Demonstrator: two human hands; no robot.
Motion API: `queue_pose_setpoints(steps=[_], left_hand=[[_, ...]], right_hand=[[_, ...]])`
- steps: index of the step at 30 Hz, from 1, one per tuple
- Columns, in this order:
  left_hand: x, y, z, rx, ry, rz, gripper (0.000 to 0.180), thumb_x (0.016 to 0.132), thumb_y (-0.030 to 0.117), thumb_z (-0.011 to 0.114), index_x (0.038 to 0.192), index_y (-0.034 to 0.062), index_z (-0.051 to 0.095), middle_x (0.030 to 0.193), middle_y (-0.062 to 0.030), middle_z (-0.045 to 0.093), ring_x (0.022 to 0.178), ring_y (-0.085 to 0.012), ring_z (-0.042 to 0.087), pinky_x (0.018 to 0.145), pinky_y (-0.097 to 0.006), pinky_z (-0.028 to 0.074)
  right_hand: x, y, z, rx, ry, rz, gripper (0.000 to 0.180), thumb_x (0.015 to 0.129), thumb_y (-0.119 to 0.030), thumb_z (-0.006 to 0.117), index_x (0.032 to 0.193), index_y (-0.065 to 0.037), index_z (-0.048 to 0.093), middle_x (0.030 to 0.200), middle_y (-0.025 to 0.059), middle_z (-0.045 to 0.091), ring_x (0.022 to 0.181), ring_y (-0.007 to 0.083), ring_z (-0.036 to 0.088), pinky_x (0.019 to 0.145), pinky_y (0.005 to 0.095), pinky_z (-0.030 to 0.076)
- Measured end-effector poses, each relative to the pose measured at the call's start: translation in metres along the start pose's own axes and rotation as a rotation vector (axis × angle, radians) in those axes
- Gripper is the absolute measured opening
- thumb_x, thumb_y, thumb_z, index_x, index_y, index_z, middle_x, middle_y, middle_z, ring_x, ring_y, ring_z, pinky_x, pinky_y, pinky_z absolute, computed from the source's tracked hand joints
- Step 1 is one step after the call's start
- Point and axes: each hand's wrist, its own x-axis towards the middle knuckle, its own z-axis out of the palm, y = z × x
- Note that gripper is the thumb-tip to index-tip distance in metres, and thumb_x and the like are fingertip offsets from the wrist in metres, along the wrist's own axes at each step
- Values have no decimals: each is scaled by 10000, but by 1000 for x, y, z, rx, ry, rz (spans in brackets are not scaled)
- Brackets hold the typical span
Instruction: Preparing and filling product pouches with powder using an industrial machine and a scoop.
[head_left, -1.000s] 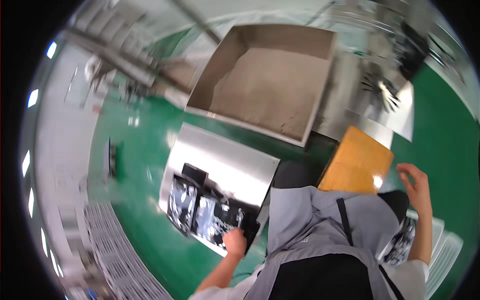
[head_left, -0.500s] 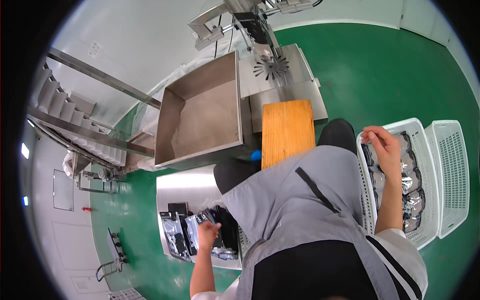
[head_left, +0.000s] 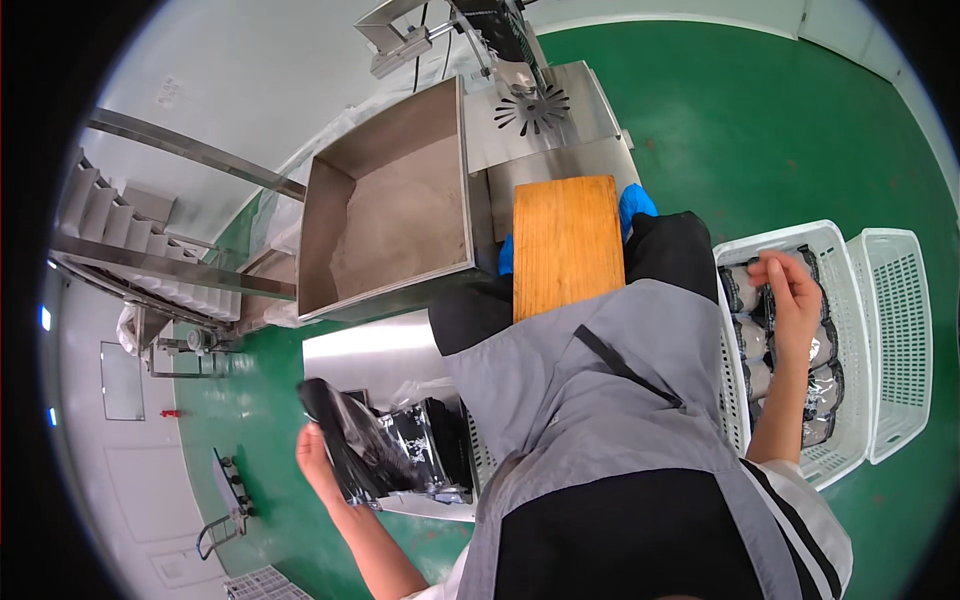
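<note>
At the lower left, my left hand (head_left: 318, 462) is closed at the outer edge of some black, shiny plastic pouches (head_left: 350, 440), lifted and tilted up. Its fingertips are partly behind them, so how many pouches it holds is unclear. More flat black pouches (head_left: 430, 445) lie in a pile beside them on a metal surface (head_left: 385, 350). My right hand (head_left: 793, 305) is over a white plastic basket (head_left: 728, 390) at the right, fingers curled together. Filled clear-and-black packets (head_left: 825, 390) sit in rows below it. Whatever its fingertips pinch, if anything, is hidden.
A wooden board (head_left: 568, 245) extends between my knees. Ahead stands a deep metal tray (head_left: 385, 215) of grey-brown material, beside a machine with a slotted metal disc (head_left: 532, 110). Another white basket (head_left: 900, 340) adjoins the right one. A trolley (head_left: 230, 490) stands far left.
My left hand has moved left and lifted the edge of the black pouches, which now tilt up. My right hand stays over the basket. The whole view has shifted slightly.
</note>
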Motion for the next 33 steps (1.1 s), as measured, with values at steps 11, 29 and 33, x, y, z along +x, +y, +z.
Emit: queue_pose_setpoints(steps=[11,29,33], left_hand=[[-16,-16,302,-371,-816,-203,142,793,-80,622,920,-17,607,863,-71,650,755,-118,600,687,-249,480],[86,-45,384,-88,-921,232,123,840,103,660,858,-18,654,713,-14,625,645,-50,510,583,-219,407],[104,-39,372,-129,-1052,175,126,839,114,665,854,-12,659,736,-9,642,682,-49,533,627,-218,439]], right_hand=[[45,-64,186,40,-735,-395,539,851,-116,599,1342,-13,402,1181,179,542,1075,312,540,919,377,419],[154,-45,235,-356,-745,-394,448,838,-73,604,1269,-31,487,1070,163,625,946,313,616,825,352,484],[155,-53,245,-336,-838,-312,412,855,-84,589,1251,-14,497,987,156,633,844,285,626,759,332,489]])
